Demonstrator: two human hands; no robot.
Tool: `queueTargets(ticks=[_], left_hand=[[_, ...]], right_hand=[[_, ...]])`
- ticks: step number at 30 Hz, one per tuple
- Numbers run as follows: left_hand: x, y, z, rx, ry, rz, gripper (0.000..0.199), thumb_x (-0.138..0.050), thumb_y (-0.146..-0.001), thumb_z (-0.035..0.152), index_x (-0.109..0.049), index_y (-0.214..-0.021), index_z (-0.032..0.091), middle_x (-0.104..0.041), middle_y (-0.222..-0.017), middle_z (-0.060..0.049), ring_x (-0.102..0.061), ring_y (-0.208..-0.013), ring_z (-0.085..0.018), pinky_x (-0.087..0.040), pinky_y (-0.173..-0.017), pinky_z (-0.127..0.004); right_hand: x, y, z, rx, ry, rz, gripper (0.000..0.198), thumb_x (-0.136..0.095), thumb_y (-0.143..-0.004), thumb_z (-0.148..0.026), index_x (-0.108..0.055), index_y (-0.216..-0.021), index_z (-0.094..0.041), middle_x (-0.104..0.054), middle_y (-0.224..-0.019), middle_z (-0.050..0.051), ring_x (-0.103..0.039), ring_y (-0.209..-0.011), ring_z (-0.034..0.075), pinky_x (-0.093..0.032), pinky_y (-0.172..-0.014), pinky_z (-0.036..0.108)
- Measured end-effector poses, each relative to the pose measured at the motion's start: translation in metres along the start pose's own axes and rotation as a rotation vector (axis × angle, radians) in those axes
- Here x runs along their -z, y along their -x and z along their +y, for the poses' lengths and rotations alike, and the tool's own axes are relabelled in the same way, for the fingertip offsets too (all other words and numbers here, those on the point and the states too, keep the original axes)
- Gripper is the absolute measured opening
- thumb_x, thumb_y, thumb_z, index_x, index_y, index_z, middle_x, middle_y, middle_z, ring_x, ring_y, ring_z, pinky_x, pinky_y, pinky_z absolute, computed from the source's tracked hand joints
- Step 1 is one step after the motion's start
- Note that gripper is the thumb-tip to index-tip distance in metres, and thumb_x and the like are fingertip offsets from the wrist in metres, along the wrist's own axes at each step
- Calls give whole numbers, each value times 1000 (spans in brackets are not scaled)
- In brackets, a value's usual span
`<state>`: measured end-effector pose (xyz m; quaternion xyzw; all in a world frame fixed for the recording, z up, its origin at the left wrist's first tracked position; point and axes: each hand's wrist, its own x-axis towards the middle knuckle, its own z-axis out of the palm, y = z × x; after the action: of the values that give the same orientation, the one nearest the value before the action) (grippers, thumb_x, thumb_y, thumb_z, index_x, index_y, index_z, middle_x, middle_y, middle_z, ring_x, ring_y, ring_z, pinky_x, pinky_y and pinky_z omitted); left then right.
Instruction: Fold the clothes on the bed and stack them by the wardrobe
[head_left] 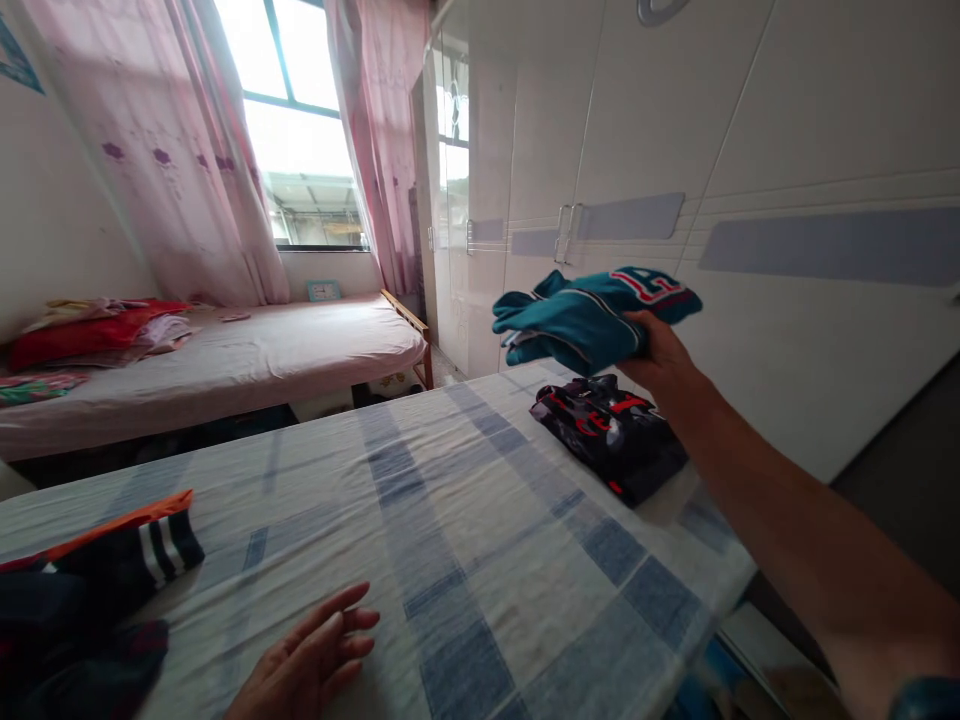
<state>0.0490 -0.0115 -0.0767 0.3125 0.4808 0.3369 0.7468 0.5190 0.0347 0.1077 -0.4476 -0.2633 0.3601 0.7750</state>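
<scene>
My right hand [657, 352] grips a folded teal garment [581, 318] with a red and white letter on it, held up above the bed. Below it, a folded black garment [611, 435] with red lettering and grey patches lies on the checked bedsheet [517, 590]. My left hand [319, 650] is low in the middle, over the sheet, with its fingers stretched out and nothing in them. Left of it lies a heap of dark clothes [97, 590], one piece with white stripes, with an orange piece [150, 508] behind.
White wardrobes [637, 130] line the right side, close beyond the bed's edge. A second bed [315, 345] stands under the window, with red bedding [97, 335] piled at its left and a small light-blue clock [324, 290] behind. Pink curtains [172, 120] frame the window.
</scene>
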Motion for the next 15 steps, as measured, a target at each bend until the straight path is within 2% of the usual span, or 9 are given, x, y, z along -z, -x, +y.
queueTargets(ticks=[2,4,7,10,15], left_hand=[[-1,1,0,-1,-16,0,60,-85,-48,42,-70,-100,17,-73,-94,-10,-66,-83,-23,-54,-72,-26],[-1,2,0,-6,-23,-7,54,-86,-49,39,-72,-96,18,-73,-94,-9,-67,-84,-22,-54,-74,-25],[0,1,-1,2,-20,-6,51,-86,-49,39,-73,-94,20,-73,-94,-8,-67,-84,-22,-54,-74,-24],[2,1,-2,7,-8,-12,52,-85,-49,39,-72,-96,20,-73,-94,-7,-66,-89,-23,-55,-76,-24],[4,3,-4,-8,-6,-23,48,-83,-57,36,-70,-100,19,-73,-97,-7,-66,-91,-20,-54,-78,-22]], right_hand=[[60,14,18,-98,242,122,8,-54,-76,-28,-56,-78,-20,-62,-59,-2,-62,-64,15,-53,-64,31],[112,32,43,-172,319,200,4,-56,-73,-24,-53,-71,-21,-58,-52,0,-63,-63,19,-54,-62,36],[163,51,72,-225,426,256,9,-58,-69,-25,-50,-65,-23,-57,-51,1,-65,-67,23,-54,-62,39],[177,52,80,-195,508,272,12,-61,-66,-30,-52,-69,-23,-63,-61,5,-66,-74,25,-54,-64,42],[165,45,74,-22,592,297,22,-63,-68,-34,-57,-85,-20,-67,-77,8,-65,-82,27,-54,-68,44]])
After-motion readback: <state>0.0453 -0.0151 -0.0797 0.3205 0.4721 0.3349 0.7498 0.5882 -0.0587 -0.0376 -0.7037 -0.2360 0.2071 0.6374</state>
